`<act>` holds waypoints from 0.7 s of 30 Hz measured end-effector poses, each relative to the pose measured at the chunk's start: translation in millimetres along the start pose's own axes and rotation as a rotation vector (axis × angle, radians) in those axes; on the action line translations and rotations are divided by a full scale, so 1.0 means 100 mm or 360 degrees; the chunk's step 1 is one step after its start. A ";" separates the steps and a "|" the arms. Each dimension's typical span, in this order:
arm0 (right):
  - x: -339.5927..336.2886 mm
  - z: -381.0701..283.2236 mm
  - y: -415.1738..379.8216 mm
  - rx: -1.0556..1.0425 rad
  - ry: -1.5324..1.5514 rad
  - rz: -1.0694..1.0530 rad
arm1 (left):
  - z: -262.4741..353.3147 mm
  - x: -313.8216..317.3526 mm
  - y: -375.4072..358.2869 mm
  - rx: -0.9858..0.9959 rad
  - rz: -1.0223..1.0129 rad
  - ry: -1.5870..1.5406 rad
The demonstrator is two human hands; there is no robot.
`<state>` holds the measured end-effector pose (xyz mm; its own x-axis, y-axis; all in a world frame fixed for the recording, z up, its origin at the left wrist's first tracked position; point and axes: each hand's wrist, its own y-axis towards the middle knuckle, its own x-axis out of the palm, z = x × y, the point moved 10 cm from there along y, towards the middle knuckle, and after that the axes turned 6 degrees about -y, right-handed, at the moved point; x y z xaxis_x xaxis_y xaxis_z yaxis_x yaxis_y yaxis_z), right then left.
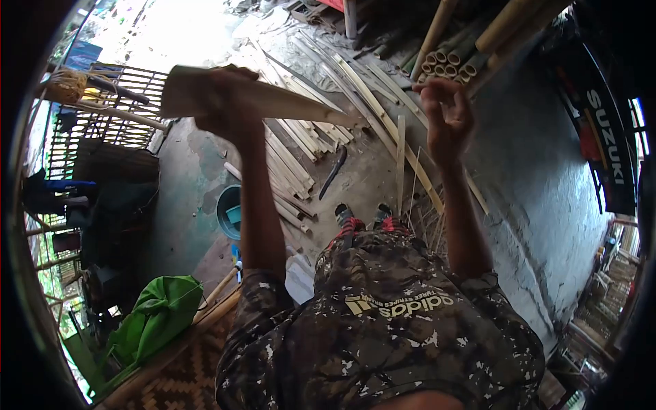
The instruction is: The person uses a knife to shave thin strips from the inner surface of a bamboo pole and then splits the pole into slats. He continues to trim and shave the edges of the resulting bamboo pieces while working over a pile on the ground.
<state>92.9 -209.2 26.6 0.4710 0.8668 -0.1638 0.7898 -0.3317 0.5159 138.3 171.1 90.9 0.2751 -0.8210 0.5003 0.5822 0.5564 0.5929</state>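
Note:
My left hand (229, 102) is raised and closed round a piece of split bamboo (301, 104). Its broad end juts out to the left of the hand, and the rest narrows toward the right, over the floor. Apart from the bamboo, my right hand (449, 126) is held up at the right, its fingers loosely bent with a gap between them and nothing visible in them. Below the hands, pale bamboo strips (290, 164) lie in a pile on the floor, and longer strips (379, 130) stretch diagonally past my feet.
Bamboo poles (447, 63) are bundled at the back right. A dark curved piece (333, 172) lies near the strips. A blue basin (224, 217) and a green bag (154, 318) are at the left. A black SUZUKI panel (594, 130) stands at the right wall.

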 end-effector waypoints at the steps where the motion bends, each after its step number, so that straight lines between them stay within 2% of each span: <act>1: -0.12 0.73 -0.30 0.0273 -0.0267 -0.0031 | -0.02 -0.29 0.18 0.0076 0.0143 0.0100; 2: -0.20 1.27 -0.60 0.0487 -0.0429 -0.0127 | -0.05 -0.45 0.30 0.0017 0.0153 0.0217; 4: -0.46 2.29 -1.38 0.0798 -0.0745 -0.0288 | 0.00 -0.62 0.44 0.0121 0.0119 0.0247; 6: -0.82 3.09 -2.36 0.1100 -0.1019 -0.0478 | -0.10 -0.93 0.53 0.0010 0.0372 0.0252; 7: -0.99 3.35 -2.85 0.1298 -0.1134 -0.0612 | -0.04 -0.94 0.56 0.0009 0.0373 0.0376; 9: -1.28 3.52 -3.64 0.1472 -0.1310 -0.0696 | -0.17 -1.14 0.74 -0.0023 0.0353 0.0346; 11: -1.46 3.56 -4.39 0.2029 -0.1192 -0.0874 | -0.26 -1.30 0.85 -0.0044 0.0455 0.0290; 13: -1.55 3.43 -4.88 0.2486 -0.0973 -0.0658 | -0.25 -1.40 0.97 0.0061 0.0515 0.0425; 16: -1.68 3.05 -4.94 0.2513 -0.0878 -0.0570 | -0.18 -1.77 1.02 0.0073 0.0670 0.0536; 18: -1.50 3.11 -4.91 0.2437 -0.0781 -0.0574 | -0.25 -2.18 1.20 0.0104 0.0781 0.0503; 21: -0.97 3.37 -4.68 0.2392 -0.0618 -0.0589 | -0.38 -2.98 1.48 0.0015 0.0923 0.0752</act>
<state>-190.5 -263.7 -482.0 0.0556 0.9140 -0.4020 0.4191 -0.3868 -0.8215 171.2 492.7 5.8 0.8365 -0.3621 0.4113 0.2377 0.9161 0.3229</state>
